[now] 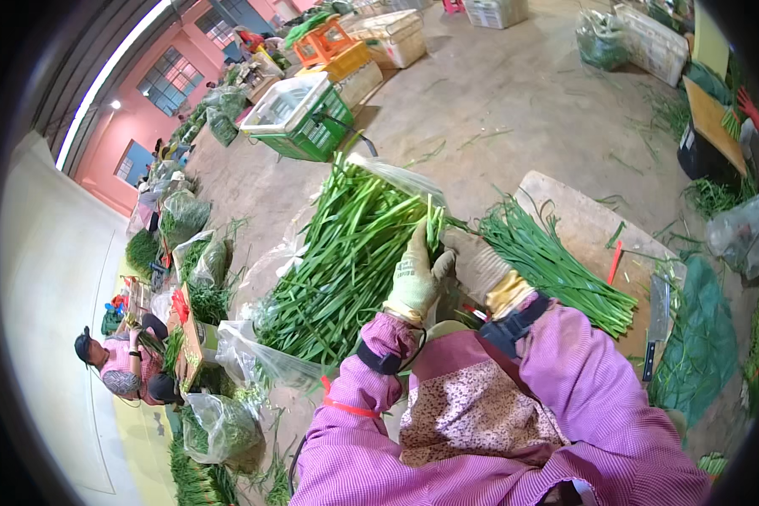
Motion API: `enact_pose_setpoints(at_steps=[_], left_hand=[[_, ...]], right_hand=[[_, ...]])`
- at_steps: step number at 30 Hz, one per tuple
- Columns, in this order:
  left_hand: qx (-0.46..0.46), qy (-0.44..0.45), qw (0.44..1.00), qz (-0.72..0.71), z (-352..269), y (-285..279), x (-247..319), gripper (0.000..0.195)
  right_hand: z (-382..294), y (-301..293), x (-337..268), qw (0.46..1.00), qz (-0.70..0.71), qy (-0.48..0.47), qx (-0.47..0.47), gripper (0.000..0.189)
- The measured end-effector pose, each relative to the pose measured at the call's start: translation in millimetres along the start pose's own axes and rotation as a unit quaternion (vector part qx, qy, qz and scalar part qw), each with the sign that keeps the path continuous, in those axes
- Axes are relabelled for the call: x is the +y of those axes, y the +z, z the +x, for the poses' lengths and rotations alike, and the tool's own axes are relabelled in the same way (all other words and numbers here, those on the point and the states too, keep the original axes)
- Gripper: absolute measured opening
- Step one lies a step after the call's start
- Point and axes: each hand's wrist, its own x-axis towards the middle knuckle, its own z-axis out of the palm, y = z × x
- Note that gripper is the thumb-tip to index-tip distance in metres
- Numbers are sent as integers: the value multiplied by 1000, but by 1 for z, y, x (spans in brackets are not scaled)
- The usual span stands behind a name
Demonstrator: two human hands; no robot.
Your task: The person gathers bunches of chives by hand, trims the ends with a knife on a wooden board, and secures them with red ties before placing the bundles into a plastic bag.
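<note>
My left hand, in a pale work glove, holds a few cut green stalks upright between thumb and fingers. Close against them is my right hand, in a dirtier glove; its fingertips are partly hidden, so its grip is unclear. A large heap of long leafy greens, resembling garlic chives, lies on clear plastic to the left of my hands. On the right, a tidier bunch of the same greens rests on a board, its cut ends toward me.
A kitchen knife and red strip lie on the board, beside green netting. Ahead stands a green crate. At left a person sits by a low table. Another's red-gloved hand shows far right.
</note>
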Motion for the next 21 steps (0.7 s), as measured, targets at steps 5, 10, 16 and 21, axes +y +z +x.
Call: enact_pose_setpoints(at_steps=[5, 10, 16, 21], left_hand=[[78, -126, 989, 12, -4, -51, -20, 35], [112, -202, 970, -78, 26, -144, 3, 26], [166, -132, 967, 139, 90, -179, -75, 33], [106, -145, 972, 151, 105, -148, -104, 82]], right_hand=[[15, 23, -6, 989, -100, -49, 94, 29], [67, 34, -58, 826, -500, -125, 227, 81], [163, 51, -95, 780, -608, -18, 147, 54], [208, -16, -110, 859, -484, -49, 162, 32]])
